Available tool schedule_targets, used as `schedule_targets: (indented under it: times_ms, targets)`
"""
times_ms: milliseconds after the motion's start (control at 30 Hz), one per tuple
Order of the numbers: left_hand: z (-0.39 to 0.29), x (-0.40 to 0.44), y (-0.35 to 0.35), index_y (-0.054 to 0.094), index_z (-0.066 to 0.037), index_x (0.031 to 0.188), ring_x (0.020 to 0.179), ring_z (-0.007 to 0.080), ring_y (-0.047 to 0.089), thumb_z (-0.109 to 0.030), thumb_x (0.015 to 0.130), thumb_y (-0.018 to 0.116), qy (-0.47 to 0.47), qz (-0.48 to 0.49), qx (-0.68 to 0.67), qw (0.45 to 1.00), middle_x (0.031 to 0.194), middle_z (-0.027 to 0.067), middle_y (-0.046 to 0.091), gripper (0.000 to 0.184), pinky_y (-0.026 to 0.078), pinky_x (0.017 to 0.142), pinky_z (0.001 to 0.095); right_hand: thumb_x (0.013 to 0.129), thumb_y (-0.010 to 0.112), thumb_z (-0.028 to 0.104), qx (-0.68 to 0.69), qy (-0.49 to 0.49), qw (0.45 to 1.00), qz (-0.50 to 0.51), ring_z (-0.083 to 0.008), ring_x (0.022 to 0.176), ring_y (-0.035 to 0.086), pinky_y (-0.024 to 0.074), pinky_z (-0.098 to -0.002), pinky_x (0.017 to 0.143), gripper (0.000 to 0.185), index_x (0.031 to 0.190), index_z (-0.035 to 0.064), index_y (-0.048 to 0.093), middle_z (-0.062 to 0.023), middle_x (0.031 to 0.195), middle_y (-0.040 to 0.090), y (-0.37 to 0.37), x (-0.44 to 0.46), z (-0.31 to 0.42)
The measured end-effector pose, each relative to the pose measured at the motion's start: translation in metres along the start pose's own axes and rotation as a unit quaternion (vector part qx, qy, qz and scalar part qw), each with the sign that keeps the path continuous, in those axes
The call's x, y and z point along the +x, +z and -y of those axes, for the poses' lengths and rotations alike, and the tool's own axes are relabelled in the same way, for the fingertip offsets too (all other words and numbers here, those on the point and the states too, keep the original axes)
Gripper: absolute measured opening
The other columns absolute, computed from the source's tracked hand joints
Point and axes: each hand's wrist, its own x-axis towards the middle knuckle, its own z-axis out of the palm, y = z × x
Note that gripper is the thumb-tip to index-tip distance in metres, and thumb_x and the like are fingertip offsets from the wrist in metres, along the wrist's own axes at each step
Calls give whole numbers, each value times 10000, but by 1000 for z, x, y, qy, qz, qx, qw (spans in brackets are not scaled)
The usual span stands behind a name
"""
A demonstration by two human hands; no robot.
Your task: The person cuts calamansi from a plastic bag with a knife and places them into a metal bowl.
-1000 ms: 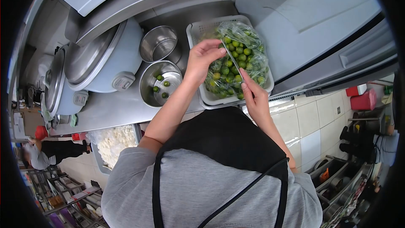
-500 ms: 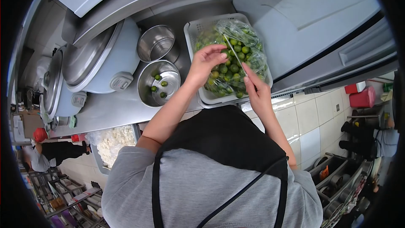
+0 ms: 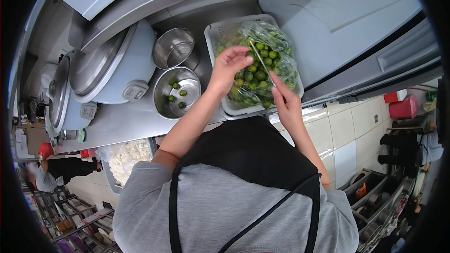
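Observation:
My left hand [image 3: 226, 70] has its fingers curled closed round a small green lime [image 3: 251, 55] above the white plastic basket [image 3: 211, 35]. In my right hand [image 3: 287, 100] is a knife [image 3: 261, 60], its thin blade slanting up and left beside that lime. Beneath both hands, many small green limes [image 3: 248, 76] lie in an open clear plastic bag [image 3: 265, 32] inside the basket. Left of the basket, a steel pot [image 3: 158, 105] holds several limes [image 3: 182, 93] at its bottom.
Another steel pot [image 3: 173, 47] stands behind the first on the steel counter [image 3: 117, 124]. Two large lidded rice cookers [image 3: 136, 61] are at left. A tub of white food [image 3: 129, 159] sits below the counter. A co-worker [image 3: 51, 173] is at far left; another person [image 3: 422, 152] at far right.
The fingers of my left hand have shifted slightly upward with the lime, which shows more plainly beside the blade. My right hand and the knife have barely moved.

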Motion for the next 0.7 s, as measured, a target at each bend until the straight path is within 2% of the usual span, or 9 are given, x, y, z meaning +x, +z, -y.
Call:
schedule_targets:
  times_ms: [67, 133, 267, 433, 500, 533, 600, 700]
  targets:
    - [-2, 4, -1, 568, 14, 1023, 872, 130, 601, -11, 782, 661, 36, -37, -13, 999, 938, 74, 628, 260, 479, 802, 253, 907, 493, 112, -6, -21, 1000, 8, -221, 956, 617, 451, -291, 817, 323, 1226, 80, 532, -170, 1119, 600, 1, -7, -2]
    - [-3, 6, -2, 569, 13, 1019, 872, 128, 600, -8, 783, 658, 37, -36, -2, 999, 937, 75, 628, 253, 478, 801, 251, 905, 494, 109, -22, -93, 995, -3, -238, 944, 620, 452, -294, 815, 326, 1228, 80, 530, -172, 1102, 607, 4, -10, -8]
    - [-1, 5, -3, 571, 12, 1006, 865, 121, 598, -1, 789, 648, 28, -16, 26, 999, 940, 79, 624, 230, 479, 790, 245, 902, 496, 106, -22, -82, 996, -2, -257, 933, 622, 455, -297, 807, 329, 1229, 87, 529, -176, 1093, 608, 4, -6, -4]
    - [6, -4, 6, 575, 14, 992, 881, 120, 590, -7, 795, 643, -2, 17, 49, 999, 931, 78, 620, 210, 476, 799, 244, 895, 507, 107, -33, -90, 995, -25, -257, 835, 626, 466, -300, 756, 332, 1226, 110, 535, -187, 1061, 612, 10, 9, -3]
    - [5, -2, 4, 575, 25, 992, 893, 143, 591, -24, 803, 637, -48, 19, -46, 998, 917, 71, 616, 205, 483, 829, 268, 894, 511, 110, -37, -106, 993, -31, -261, 825, 624, 467, -299, 749, 332, 1224, 112, 537, -187, 1048, 616, 12, 10, -7]
    - [3, -2, 2, 575, 25, 992, 893, 143, 591, -24, 803, 637, -47, 17, -47, 998, 917, 71, 616, 205, 483, 829, 268, 892, 515, 113, -41, -121, 991, -35, -265, 816, 622, 468, -297, 743, 331, 1223, 115, 539, -188, 1035, 620, 13, 10, -8]
    - [-4, 0, -6, 565, 53, 1006, 895, 174, 598, -39, 810, 627, -124, -4, -168, 978, 914, 78, 606, 225, 495, 859, 310, 891, 519, 116, -52, -100, 993, -17, -268, 808, 621, 469, -297, 737, 329, 1219, 118, 543, -188, 1025, 622, 12, 6, -9]
    - [-7, -2, -31, 552, 80, 1019, 909, 204, 602, -46, 812, 623, -101, -33, -179, 978, 944, 100, 594, 253, 497, 881, 343, 889, 524, 119, -65, -70, 995, 28, -272, 786, 619, 469, -298, 724, 324, 1212, 126, 550, -191, 1007, 625, 8, 1, -14]
